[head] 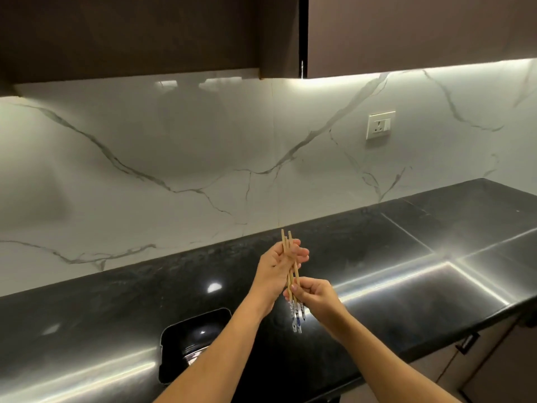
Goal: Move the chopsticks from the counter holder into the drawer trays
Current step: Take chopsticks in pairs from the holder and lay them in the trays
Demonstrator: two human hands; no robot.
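Note:
A small bundle of wooden chopsticks (295, 311) with blue-and-white patterned ends is held upright above the black counter (377, 257). My left hand (276, 269) wraps the plain upper part, fingers partly spread around the sticks. Just below it, my right hand (315, 295) pinches the bundle near the middle, and the patterned ends hang under it. Neither a counter holder nor any drawer trays are in view.
A black rectangular container (186, 333) lies on the counter under my left forearm. A white marble backsplash (174, 155) with a wall socket (380, 125) rises behind. Dark cabinets (145, 33) hang overhead. Lower cabinet fronts with a handle (467, 341) show at the right.

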